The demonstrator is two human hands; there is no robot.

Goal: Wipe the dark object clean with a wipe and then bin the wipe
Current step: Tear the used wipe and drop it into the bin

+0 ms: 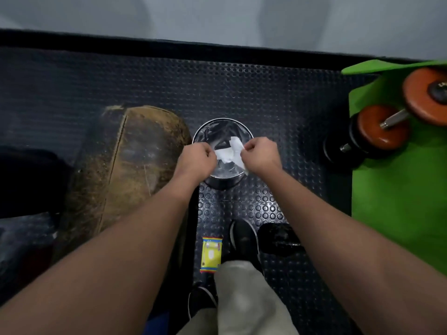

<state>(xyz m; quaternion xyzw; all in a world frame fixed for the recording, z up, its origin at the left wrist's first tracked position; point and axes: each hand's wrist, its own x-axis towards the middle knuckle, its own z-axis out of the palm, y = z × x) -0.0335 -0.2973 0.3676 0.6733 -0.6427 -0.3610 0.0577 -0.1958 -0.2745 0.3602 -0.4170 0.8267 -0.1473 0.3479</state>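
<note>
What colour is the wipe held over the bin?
White; the wipe shows clearly in the head view.

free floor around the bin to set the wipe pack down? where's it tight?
Bare studded mat between the bin and the dumbbell, and behind the bin toward the wall. Crowded: left of the bin a worn brown pad nearly touches it; in front sit the yellow packet, a shoe and a dark object.

Dim, soft focus, fisheye-warped edges.
</note>
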